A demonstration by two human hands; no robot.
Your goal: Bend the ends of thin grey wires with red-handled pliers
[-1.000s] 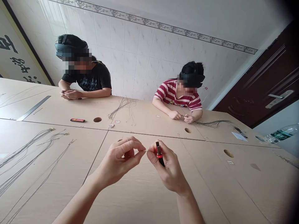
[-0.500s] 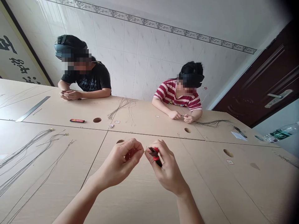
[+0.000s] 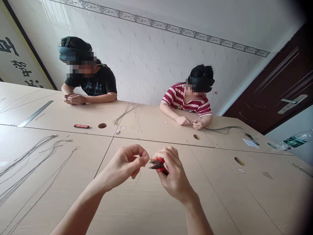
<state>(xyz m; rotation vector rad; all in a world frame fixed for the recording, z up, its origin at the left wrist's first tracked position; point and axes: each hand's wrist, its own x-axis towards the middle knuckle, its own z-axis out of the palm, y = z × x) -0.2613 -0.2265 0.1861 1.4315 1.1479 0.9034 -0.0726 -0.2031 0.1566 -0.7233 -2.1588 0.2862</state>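
Above the middle of the table, my left hand (image 3: 132, 161) pinches a thin cord (image 3: 140, 178) between thumb and forefinger. The cord's loose part hangs below the fingers, and a tiny gold-coloured end pokes out at the fingertips. My right hand (image 3: 172, 169) is wrapped round red-handled pliers (image 3: 156, 164). Their dark jaws stand apart and point left, just beside the left fingertips. The right palm hides most of the handles.
Bundles of thin cords (image 3: 36, 153) lie at the left. A steel ruler (image 3: 36, 113), a red-and-black lighter-like object (image 3: 81, 126) and more cords (image 3: 124, 112) lie farther back. Two people sit opposite, hands on the table (image 3: 151, 130). A bottle (image 3: 297, 140) is at the far right.
The pliers have turned, so their open jaws now point left toward my left fingertips. My left fingers have shifted slightly, and the hanging cord now shows below them.
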